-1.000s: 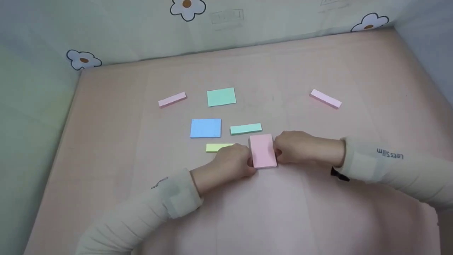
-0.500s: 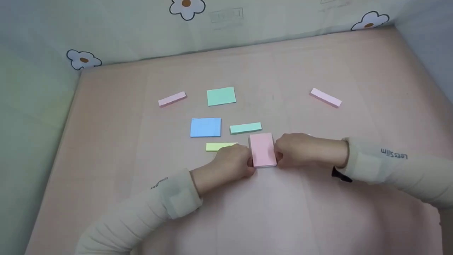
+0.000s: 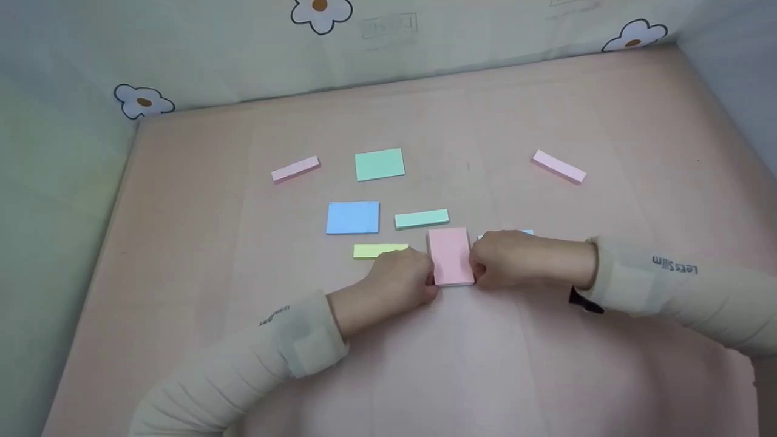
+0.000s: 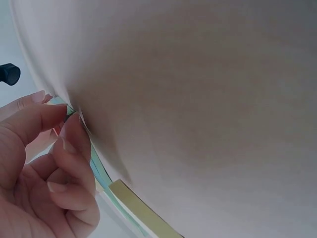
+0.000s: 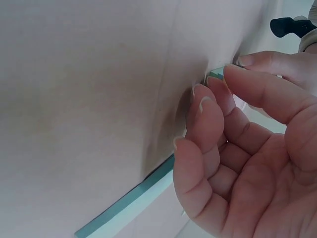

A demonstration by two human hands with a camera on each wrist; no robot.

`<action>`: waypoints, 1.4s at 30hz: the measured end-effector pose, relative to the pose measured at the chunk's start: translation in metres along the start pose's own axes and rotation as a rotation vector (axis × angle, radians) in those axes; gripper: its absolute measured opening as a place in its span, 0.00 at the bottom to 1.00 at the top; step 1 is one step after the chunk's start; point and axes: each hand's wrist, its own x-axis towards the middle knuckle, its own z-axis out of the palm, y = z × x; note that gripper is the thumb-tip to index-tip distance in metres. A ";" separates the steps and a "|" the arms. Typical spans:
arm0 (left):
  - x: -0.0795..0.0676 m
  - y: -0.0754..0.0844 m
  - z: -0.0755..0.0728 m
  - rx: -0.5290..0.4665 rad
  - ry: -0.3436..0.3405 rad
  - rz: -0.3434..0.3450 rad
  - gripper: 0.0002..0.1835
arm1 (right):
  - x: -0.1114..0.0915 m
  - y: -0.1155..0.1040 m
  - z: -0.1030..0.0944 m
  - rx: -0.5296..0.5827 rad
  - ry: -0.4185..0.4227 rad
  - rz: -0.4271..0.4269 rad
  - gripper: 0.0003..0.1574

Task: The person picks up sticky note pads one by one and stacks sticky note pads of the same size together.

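Note:
A pink sticky note pad (image 3: pixel 450 257) lies upright in the head view's middle, between the two hands. My left hand (image 3: pixel 400 276) pinches its left edge with curled fingers. At the opposite edge, my right hand (image 3: pixel 502 258) pinches with its thumb and fingers. In the left wrist view, green layers show under the fingertips (image 4: pixel 62 110), so the pad appears to sit on other pads. A yellow strip pad (image 3: pixel 379 250) is partly covered by the left hand. Behind the right wrist, only the edge of a light blue pad (image 3: pixel 527 232) shows.
Beyond the hands lie a green strip pad (image 3: pixel 422 219), a blue pad (image 3: pixel 352 218) and a green pad (image 3: pixel 380 164). Pink strips rest at the far left (image 3: pixel 295 169) and far right (image 3: pixel 559 167). A pale flowered curtain (image 3: pixel 243 54) borders the table at the back.
The right hand has shifted slightly right and toward the near edge, and the light blue edge behind it has come into view. The pink pad and left hand have hardly moved.

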 end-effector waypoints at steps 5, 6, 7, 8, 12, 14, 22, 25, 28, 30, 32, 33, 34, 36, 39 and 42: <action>-0.002 0.000 0.000 0.008 0.007 0.013 0.07 | 0.000 0.000 0.001 0.002 0.006 -0.016 0.15; -0.002 -0.001 0.001 0.009 0.012 0.022 0.07 | 0.000 0.000 0.001 0.003 0.006 -0.016 0.15; -0.003 -0.001 0.001 0.009 0.017 0.032 0.07 | 0.000 0.000 0.001 0.004 0.006 -0.017 0.16; -0.003 -0.001 0.001 0.012 0.024 0.043 0.08 | 0.000 0.000 0.001 0.001 0.006 -0.019 0.16; -0.005 -0.001 0.001 0.033 0.052 0.079 0.09 | 0.000 0.000 0.002 -0.001 0.009 -0.024 0.17; -0.005 -0.001 0.001 0.050 0.058 0.086 0.10 | 0.000 0.000 0.002 0.005 0.011 -0.019 0.17; -0.005 0.001 0.002 0.086 0.054 0.074 0.10 | 0.000 0.000 0.002 0.020 0.009 0.006 0.18; -0.005 0.001 0.003 0.083 0.053 0.072 0.10 | 0.000 -0.001 0.002 0.016 0.006 0.012 0.17; -0.005 0.001 0.003 0.079 0.054 0.077 0.10 | 0.000 -0.001 0.002 0.020 0.001 0.014 0.16; -0.005 0.000 0.003 0.081 0.056 0.080 0.09 | 0.000 -0.001 0.002 0.021 -0.002 0.014 0.16; -0.004 0.000 0.004 0.086 0.059 0.081 0.09 | 0.000 0.000 0.002 0.022 0.000 0.011 0.16; -0.004 0.000 0.004 0.085 0.057 0.078 0.09 | 0.000 -0.001 0.002 0.022 0.001 0.009 0.16; -0.004 0.000 0.004 0.083 0.056 0.077 0.09 | 0.001 0.000 0.002 0.022 0.003 0.007 0.17; -0.004 0.000 0.003 0.071 0.054 0.073 0.08 | 0.001 0.000 0.002 0.020 0.002 -0.005 0.17; -0.005 0.000 0.002 0.044 0.044 0.068 0.08 | 0.000 0.000 0.000 0.017 -0.003 -0.011 0.16; -0.006 0.000 0.000 0.031 0.040 0.065 0.10 | -0.001 0.002 -0.003 0.029 -0.009 -0.003 0.13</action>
